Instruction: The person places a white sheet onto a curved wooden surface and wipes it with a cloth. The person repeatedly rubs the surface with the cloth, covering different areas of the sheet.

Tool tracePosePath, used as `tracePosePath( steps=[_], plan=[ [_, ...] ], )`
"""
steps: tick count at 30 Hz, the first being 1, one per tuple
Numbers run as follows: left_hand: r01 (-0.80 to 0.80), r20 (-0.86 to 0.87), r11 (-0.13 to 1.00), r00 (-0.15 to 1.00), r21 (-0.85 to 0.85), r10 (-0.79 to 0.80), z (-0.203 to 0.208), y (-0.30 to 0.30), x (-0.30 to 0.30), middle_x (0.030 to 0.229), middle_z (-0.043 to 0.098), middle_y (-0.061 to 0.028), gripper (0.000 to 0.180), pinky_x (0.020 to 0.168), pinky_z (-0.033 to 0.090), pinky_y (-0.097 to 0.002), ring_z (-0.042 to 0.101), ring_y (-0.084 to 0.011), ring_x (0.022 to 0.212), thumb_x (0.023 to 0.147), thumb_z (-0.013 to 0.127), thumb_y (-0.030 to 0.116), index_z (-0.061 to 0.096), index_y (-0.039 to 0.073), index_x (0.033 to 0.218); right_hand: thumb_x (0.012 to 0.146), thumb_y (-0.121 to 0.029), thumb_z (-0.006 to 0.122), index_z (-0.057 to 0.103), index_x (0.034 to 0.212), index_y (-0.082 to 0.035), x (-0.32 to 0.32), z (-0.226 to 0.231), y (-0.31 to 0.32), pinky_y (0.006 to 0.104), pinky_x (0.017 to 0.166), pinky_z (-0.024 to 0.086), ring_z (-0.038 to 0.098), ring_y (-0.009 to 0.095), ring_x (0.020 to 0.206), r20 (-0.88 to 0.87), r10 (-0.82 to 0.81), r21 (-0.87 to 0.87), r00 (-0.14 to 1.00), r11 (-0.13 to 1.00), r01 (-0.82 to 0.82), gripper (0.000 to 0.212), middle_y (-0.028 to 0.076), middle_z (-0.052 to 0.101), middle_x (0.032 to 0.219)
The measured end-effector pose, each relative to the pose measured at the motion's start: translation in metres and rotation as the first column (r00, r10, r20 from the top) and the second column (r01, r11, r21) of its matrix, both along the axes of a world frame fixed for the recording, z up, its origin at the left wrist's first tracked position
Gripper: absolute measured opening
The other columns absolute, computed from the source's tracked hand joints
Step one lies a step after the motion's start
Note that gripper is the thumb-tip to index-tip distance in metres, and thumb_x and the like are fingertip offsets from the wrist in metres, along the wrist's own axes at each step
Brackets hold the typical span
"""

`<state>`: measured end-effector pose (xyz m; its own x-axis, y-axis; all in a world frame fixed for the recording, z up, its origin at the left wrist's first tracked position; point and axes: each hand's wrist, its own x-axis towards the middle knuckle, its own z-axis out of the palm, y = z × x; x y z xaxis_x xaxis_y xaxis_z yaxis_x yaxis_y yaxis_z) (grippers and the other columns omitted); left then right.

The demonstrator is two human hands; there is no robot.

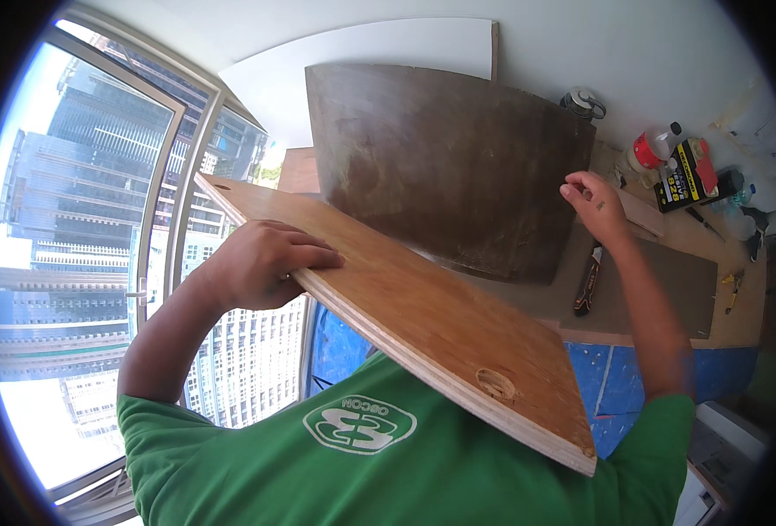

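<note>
A plywood panel (pixel 423 298) lies tilted across the front of my body, its pale layered edge toward me. Near its close end is a round recess (pixel 496 383), and a smaller one shows at the far left end. My left hand (pixel 269 263) clasps the panel's near edge, fingers over the top face. Raised on the right, my right hand (pixel 594 206) has its fingers curled together beside the right edge of a dark brown sheet (pixel 449 167); whatever they may pinch is too small to tell. Below that hand rests a tool with a black and orange handle (pixel 586 294).
Behind the brown sheet leans a white board (pixel 405 44). At the right of the worktable stand a black and yellow can (pixel 687 175), a red-labelled bottle (pixel 646 151) and a grey mug-like container (pixel 583 103). Yellow-handled pliers (pixel 733 289) lie farther right. A window (pixel 81 219) fills the left.
</note>
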<state>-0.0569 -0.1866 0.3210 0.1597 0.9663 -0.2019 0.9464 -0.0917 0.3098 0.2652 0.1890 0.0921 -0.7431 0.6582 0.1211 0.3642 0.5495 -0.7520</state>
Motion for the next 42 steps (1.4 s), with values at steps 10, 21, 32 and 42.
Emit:
tracePosePath(
  steps=[10,21,32,42],
  plan=[
    [-0.007,0.099,0.987,0.995,0.160,-0.009,-0.024,-0.022,-0.008,0.097,0.076,-0.0077,0.036,0.077,0.060,-0.0418,0.073,-0.0308,0.091,0.073,0.075,0.006,0.073,0.011,0.108,0.086,-0.051,0.079,0.049,0.151,-0.010,-0.230,0.045,0.071,0.0456,0.111,0.047,0.049,0.031,0.139,0.473,0.002,0.513,0.881,0.812,-0.278,0.083,0.012,0.054,0.147],
    [-0.070,0.066,0.997,0.995,-0.025,0.071,-0.015,-0.024,-0.016,0.111,0.078,-0.0093,0.033,0.088,0.061,-0.0415,0.075,-0.0307,0.102,0.077,0.077,0.008,0.075,0.008,0.110,0.087,-0.038,0.084,0.063,0.081,-0.004,-0.277,0.075,0.054,0.0356,0.067,0.043,0.049,0.015,0.070,0.380,0.399,-0.172,0.834,0.917,-0.360,0.040,0.003,0.054,0.071],
    [-0.143,-0.117,0.974,0.979,0.173,0.164,-0.004,-0.077,0.017,0.116,0.077,-0.0087,0.041,0.097,0.060,-0.0415,0.074,-0.0283,0.111,0.075,0.075,0.005,0.073,0.008,0.115,0.090,-0.027,0.081,0.062,0.087,-0.004,-0.282,0.196,0.024,0.0355,0.071,0.041,0.050,0.018,0.075,0.311,0.227,0.187,0.923,0.937,-0.294,0.029,0.006,0.054,0.081],
    [-0.363,0.003,0.922,0.931,0.136,0.366,-0.044,-0.106,0.034,0.111,0.077,-0.0095,0.044,0.089,0.062,-0.0416,0.074,-0.0298,0.103,0.070,0.073,0.001,0.074,0.010,0.112,0.083,-0.022,0.081,0.075,0.094,0.006,-0.223,0.328,-0.024,0.0376,0.073,0.051,0.065,0.021,0.075,0.320,0.167,0.472,0.933,0.825,-0.310,0.031,0.013,0.072,0.078]
  ],
)
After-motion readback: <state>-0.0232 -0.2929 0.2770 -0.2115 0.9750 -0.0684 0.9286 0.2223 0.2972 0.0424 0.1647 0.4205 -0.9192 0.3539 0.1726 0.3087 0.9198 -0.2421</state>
